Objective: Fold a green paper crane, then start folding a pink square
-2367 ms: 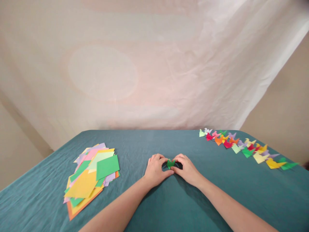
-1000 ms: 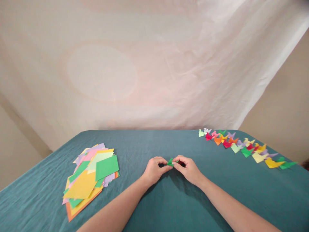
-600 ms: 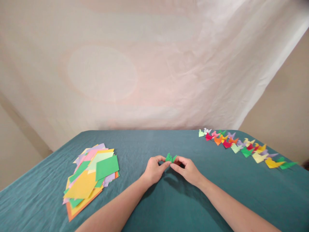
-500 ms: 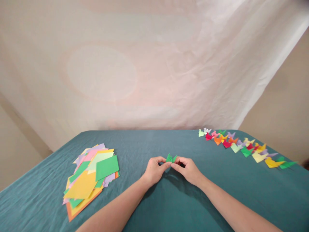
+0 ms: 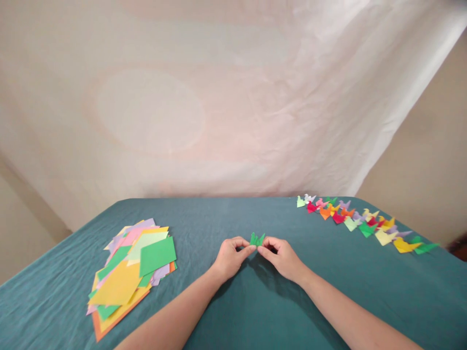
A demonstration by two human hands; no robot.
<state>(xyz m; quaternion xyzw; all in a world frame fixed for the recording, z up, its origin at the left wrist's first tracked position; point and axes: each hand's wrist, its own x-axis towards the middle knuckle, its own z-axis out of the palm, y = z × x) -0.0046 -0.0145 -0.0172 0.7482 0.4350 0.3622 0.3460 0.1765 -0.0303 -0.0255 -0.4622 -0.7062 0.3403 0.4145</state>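
Observation:
A small folded green paper figure (image 5: 257,238), with pointed tips standing up, is held between both hands above the table's middle. My left hand (image 5: 232,257) pinches its left side between thumb and index finger. On the other side, my right hand (image 5: 280,257) pinches it the same way. The thumbs come close together at the figure's lower edge. Fingertips hide part of its lower folds.
To the left lies a loose pile of coloured paper squares (image 5: 118,284), a green sheet (image 5: 158,256) on its right side. Rows of small folded paper birds (image 5: 366,228) run along the right. A teal cloth (image 5: 226,316) covers the table; a pale sheet (image 5: 233,107) hangs behind.
The green figure has turned slightly in my fingers, and its tips now point more upward. My hands stay nearly in place, still pinching it. The whole view has shifted a little.

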